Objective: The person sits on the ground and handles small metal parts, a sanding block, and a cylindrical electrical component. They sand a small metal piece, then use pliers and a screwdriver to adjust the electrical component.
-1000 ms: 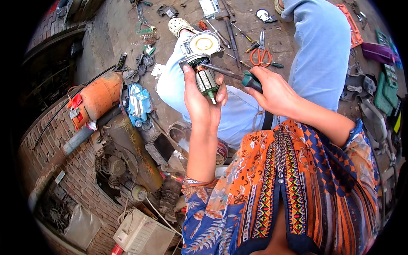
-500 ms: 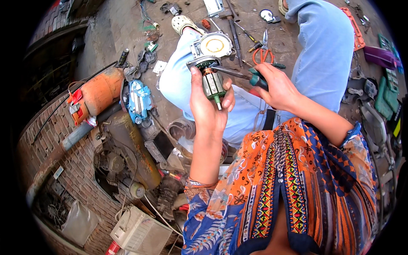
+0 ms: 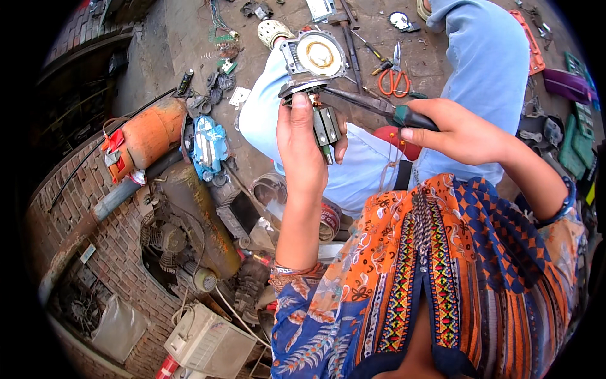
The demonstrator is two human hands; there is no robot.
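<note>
My left hand (image 3: 303, 148) is wrapped round a motor rotor (image 3: 325, 126) with a steel core and a short shaft pointing toward me. Its thumb presses near a round metal end plate (image 3: 309, 83) at the rotor's far end. Just beyond that lies a cast metal housing (image 3: 319, 55) with a tan ring; whether it is joined to the plate I cannot tell. My right hand (image 3: 464, 132) grips dark green-handled long-nose pliers (image 3: 372, 103). Their jaws point left and reach the gap between plate and core, where copper shows; the exact contact is hidden.
Orange-handled scissors (image 3: 394, 79), a hammer (image 3: 348, 38) and a screwdriver lie on the ground beyond my knees. At the left are an orange gas cylinder (image 3: 148, 136) and a blue bag (image 3: 208, 148). A glass jar (image 3: 268, 189) stands beside my left forearm.
My right hand has moved right and its grip on the pliers has turned, back of the hand now up. The rotor and end plate have tilted in my left hand.
</note>
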